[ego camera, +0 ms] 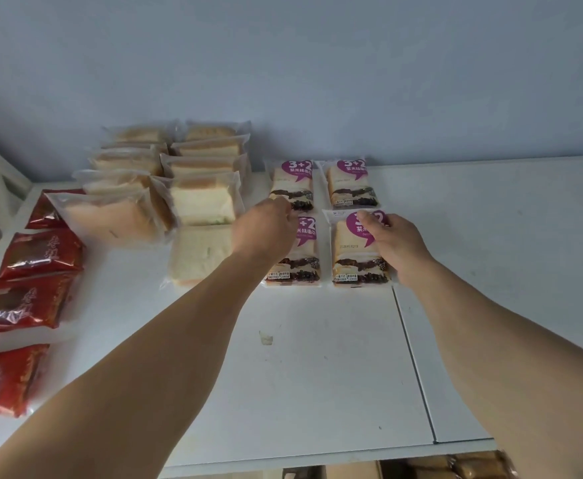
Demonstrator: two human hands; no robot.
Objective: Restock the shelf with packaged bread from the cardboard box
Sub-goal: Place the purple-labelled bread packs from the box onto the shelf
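Shelf point(317, 357): white, against a pale wall.
Left hand point(266, 228): fingers curled, pinching a purple-label bread pack point(295, 264).
Right hand point(395, 242): gripping the neighbouring pack point(355, 257) beneath it.

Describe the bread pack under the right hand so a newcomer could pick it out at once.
Start at the white shelf and find the four purple-labelled packs laid flat in a two-by-two block near its middle. The target pack is the near one in the block's right column. It alone has the right hand on it; the left hand covers its neighbour.
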